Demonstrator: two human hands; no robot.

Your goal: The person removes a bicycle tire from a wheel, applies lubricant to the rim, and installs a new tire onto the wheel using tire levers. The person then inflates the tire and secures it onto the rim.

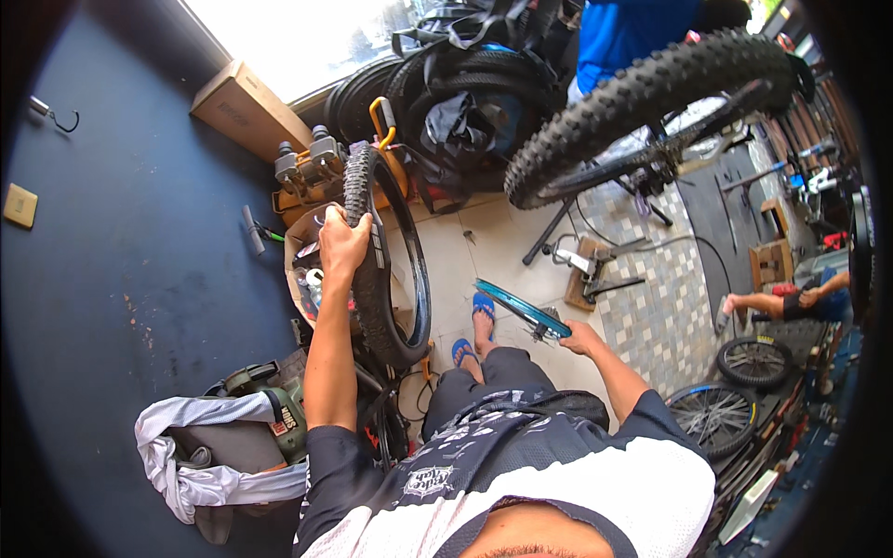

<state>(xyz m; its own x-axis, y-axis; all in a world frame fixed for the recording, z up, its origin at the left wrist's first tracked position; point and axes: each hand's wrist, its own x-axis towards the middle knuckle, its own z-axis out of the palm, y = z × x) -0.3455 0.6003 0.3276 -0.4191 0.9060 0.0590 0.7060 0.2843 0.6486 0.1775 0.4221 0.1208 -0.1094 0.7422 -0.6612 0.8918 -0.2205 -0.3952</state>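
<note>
A tyre (370,302) and a rim (523,308) are held, one in each hand.
The black tyre is gripped by the left hand (344,244) at 10 o'clock, with the fingers closed over its bumpy edge. The blue-green rim, near 4 o'clock, is gripped at its near end by the right hand (581,338). A big bumpy wheel (605,121) can be seen at 2 o'clock, and a pale cloth (251,485) at 8 o'clock.

Extends left arm (330,377) nearly straight forward, with left hand (343,245) curled in a grip; angles right forearm (618,370) forward and inward, with right hand (581,338) likewise curled in a grip.
</note>
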